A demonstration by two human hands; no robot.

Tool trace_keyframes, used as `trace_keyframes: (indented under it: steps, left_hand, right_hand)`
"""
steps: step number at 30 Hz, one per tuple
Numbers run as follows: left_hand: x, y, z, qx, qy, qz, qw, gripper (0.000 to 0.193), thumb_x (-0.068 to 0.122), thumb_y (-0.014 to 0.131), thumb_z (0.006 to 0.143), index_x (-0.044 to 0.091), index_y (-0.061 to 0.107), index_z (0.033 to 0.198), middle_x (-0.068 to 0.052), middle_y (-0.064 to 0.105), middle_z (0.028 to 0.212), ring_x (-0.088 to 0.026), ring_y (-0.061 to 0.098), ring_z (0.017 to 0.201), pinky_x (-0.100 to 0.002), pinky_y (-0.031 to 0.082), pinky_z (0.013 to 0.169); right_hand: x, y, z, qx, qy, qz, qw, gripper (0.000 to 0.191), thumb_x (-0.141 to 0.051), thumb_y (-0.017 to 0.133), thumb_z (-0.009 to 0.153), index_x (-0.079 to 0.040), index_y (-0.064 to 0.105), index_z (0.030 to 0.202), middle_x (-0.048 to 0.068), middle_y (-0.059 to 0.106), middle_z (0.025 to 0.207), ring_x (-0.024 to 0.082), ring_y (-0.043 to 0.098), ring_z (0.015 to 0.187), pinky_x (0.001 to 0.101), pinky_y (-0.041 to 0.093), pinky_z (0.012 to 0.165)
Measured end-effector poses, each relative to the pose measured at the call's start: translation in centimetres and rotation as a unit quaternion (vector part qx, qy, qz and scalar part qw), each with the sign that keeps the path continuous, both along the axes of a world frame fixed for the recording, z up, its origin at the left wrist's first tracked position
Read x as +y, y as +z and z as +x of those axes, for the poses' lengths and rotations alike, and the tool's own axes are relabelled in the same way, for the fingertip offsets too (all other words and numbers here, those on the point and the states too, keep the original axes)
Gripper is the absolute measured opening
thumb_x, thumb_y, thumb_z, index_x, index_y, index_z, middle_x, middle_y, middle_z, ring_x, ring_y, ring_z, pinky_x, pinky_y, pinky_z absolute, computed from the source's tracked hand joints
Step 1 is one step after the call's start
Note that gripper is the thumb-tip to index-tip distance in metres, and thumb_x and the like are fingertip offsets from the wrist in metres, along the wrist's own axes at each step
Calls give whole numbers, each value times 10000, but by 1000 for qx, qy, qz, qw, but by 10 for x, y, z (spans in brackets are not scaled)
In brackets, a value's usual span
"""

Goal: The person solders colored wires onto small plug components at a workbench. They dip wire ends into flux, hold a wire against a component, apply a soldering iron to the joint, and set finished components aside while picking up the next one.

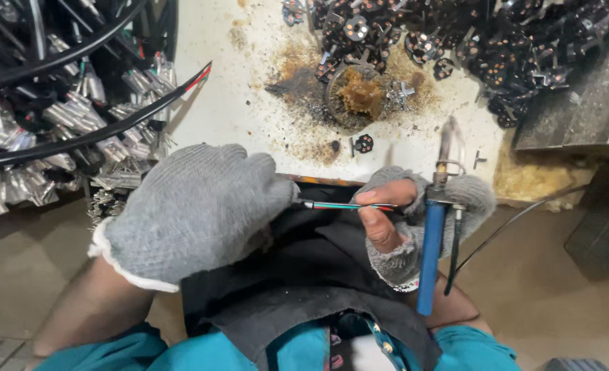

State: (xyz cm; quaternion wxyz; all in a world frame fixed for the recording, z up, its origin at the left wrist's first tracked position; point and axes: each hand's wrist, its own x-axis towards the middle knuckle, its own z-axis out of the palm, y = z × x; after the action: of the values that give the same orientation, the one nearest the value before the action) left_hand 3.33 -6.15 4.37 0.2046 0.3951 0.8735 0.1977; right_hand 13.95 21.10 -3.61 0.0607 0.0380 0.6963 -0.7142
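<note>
In the centre of the frame the left hand, in a grey knitted glove with a white cuff, is closed around one end of a thin bundle of wires with red, green and dark strands. The bundle runs level from the glove's fingertips toward the right. The right hand, right of centre, wears a grey glove with cut-off fingers; its bare thumb and forefinger pinch the other end of the bundle of wires. The same hand also grips a soldering iron with a blue handle. The iron stands nearly upright in the frame, its metal tip pointing toward the top edge and its black cord trailing off to the right.

Both hands hover above a dark cloth spread over the person's lap, with teal clothing showing along the bottom edge.

Above the hands lies a white work surface, stained brown and scorched. In its upper middle sits a small round holder filled with a brownish lump, ringed by dark residue. A heap of small black round components fills the upper right of the frame, and one such piece lies alone just above the right hand. At the upper left, black cables arc over a pile of silvery metal connectors, and one cable end shows red and green cores.
</note>
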Motion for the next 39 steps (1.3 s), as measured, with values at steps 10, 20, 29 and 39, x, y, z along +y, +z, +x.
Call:
trace_keyframes:
  steps: [10,20,29,39]
  left_hand:
    - [19,-52,37,-278,142,360,879,404,233,733,953,81,572,1290,-121,705,1108,-352,713,1040,-424,566,837]
    - [27,-50,50,-85,131,200,967,269,225,794,852,111,691,1073,-115,671,837,-343,691,767,-446,509,618]
    - [31,-67,63,-436,243,384,777,214,155,641,937,66,692,1125,-39,654,861,-117,607,720,-277,531,681]
    - [41,-69,51,-416,267,321,808,181,249,735,905,74,688,908,-31,645,726,-126,675,628,-297,534,605]
  right_hand:
    - [-12,-5,5,0,100,85,991,135,-175,726,998,-72,678,1071,42,697,1000,141,654,925,277,537,845]
    - [-6,14,-12,135,105,185,968,160,-247,810,893,-137,715,960,-56,682,810,65,645,753,263,501,705]
    - [-12,12,9,260,34,379,887,69,-200,754,885,-161,698,876,72,600,849,251,580,759,378,458,694]
    - [-18,15,-10,114,-8,195,974,137,-192,779,989,-148,657,1032,-17,708,903,119,678,810,246,539,773]
